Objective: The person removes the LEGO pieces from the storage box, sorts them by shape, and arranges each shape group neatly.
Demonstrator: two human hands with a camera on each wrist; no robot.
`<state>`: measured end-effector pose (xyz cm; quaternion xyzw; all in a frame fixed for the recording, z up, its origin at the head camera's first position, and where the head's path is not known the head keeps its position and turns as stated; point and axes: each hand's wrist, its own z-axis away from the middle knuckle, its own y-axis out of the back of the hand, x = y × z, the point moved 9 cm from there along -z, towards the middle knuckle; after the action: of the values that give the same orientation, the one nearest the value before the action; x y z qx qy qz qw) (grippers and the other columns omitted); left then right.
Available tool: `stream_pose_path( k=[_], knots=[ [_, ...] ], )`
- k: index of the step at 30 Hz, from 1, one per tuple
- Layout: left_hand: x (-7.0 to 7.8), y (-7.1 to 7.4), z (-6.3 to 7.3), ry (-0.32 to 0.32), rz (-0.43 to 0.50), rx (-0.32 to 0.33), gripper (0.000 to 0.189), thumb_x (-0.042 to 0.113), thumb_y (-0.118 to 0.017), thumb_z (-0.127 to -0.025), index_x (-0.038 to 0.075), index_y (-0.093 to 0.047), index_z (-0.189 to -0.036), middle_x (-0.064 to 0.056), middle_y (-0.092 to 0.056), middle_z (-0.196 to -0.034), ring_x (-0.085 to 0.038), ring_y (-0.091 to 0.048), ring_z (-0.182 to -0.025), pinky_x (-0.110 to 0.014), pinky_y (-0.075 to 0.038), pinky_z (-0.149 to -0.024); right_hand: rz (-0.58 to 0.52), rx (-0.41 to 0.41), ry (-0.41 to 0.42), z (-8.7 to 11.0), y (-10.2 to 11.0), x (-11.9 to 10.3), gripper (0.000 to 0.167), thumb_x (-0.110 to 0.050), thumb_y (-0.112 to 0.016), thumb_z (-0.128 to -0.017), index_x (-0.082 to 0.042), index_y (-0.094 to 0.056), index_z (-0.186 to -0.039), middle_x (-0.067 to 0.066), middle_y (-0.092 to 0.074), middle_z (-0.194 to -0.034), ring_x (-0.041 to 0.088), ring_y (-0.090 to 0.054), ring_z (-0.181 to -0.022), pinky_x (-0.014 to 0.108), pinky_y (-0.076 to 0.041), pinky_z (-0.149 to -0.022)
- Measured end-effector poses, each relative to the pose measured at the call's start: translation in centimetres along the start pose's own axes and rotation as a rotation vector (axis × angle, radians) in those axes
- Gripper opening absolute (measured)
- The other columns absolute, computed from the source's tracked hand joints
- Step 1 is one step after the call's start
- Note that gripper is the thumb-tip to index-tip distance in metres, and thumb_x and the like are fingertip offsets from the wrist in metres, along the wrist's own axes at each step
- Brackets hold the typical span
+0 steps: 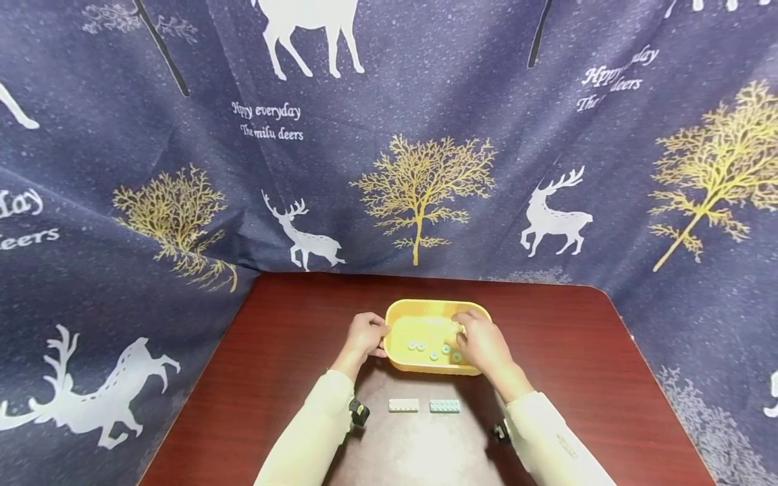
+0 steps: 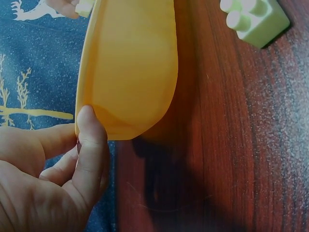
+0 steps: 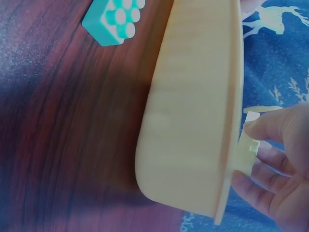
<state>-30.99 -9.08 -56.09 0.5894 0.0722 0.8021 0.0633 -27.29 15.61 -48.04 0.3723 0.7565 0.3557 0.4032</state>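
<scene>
A yellow plastic basin [image 1: 434, 369] stands on the table, with several small round pale pieces [image 1: 433, 356] on its bottom. My left hand [image 1: 367, 334] pinches the basin's left end at the rim, thumb on the wall in the left wrist view. Over the basin's right side is my right hand [image 1: 484, 341]. Between its thumb and fingers it holds a pale yellow toy building brick [image 3: 248, 151], just above the rim in the right wrist view; the brick is partly covered by the fingers. In front of the basin lie a white building brick [image 1: 404, 406] and a light teal building brick [image 1: 444, 406].
The dark red wooden table [image 1: 292, 310] reaches out on both sides of the basin. A dark blue cloth [image 1: 389, 101] printed with deer and trees hangs behind and beside the table. Light glares off the table's near middle.
</scene>
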Motion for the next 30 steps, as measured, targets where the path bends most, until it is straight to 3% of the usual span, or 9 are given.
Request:
stream_pose_path(
  k=[6, 13, 17, 30],
  knots=[
    [-0.3, 0.2, -0.2, 0.001, 0.002, 0.012, 0.015, 0.001, -0.068, -0.095, -0.007, -0.065, -0.106, -0.014, -0.06, -0.083, -0.022, -0.062, -0.059, -0.035, -0.064, -0.048, -0.012, 0.035, 0.026, 0.7, 1.3, -0.6, 0.034, 0.001, -0.079, -0.074, -0.006, -0.073, -0.107, 0.01, -0.07, -0.109, 0.032, -0.071, -0.095, 0.049, -0.063, -0.078],
    [-0.5, 0.0, -0.2, 0.01, 0.009, 0.003, 0.016, 0.002, -0.067, -0.095, -0.007, -0.064, -0.108, -0.012, -0.059, -0.081, -0.019, -0.061, -0.057, -0.034, -0.064, -0.049, -0.018, 0.007, 0.007, 2.1, 2.1, -0.7, 0.036, 0.0, -0.079, -0.077, -0.009, -0.074, -0.112, 0.008, -0.069, -0.109, 0.032, -0.072, -0.096, 0.05, -0.063, -0.08],
    [-0.5, 0.0, -0.2, 0.018, 0.004, 0.003, 0.017, 0.002, -0.067, -0.096, -0.008, -0.064, -0.109, -0.012, -0.059, -0.081, -0.018, -0.06, -0.055, -0.034, -0.064, -0.049, -0.029, 0.002, -0.006, 3.0, 2.5, -0.7, 0.038, 0.0, -0.079, -0.078, -0.008, -0.074, -0.114, 0.009, -0.07, -0.113, 0.033, -0.07, -0.105, 0.051, -0.062, -0.087],
    [-0.1, -0.2, 0.0, 0.017, 0.01, -0.004, 0.018, 0.001, -0.066, -0.095, -0.009, -0.063, -0.109, -0.012, -0.058, -0.08, -0.016, -0.056, -0.053, -0.03, -0.062, -0.046, -0.023, 0.018, -0.003, 5.6, 3.3, -0.9, 0.034, 0.0, -0.08, -0.076, -0.009, -0.074, -0.109, 0.005, -0.07, -0.107, 0.03, -0.068, -0.104, 0.049, -0.061, -0.089]
  ],
)
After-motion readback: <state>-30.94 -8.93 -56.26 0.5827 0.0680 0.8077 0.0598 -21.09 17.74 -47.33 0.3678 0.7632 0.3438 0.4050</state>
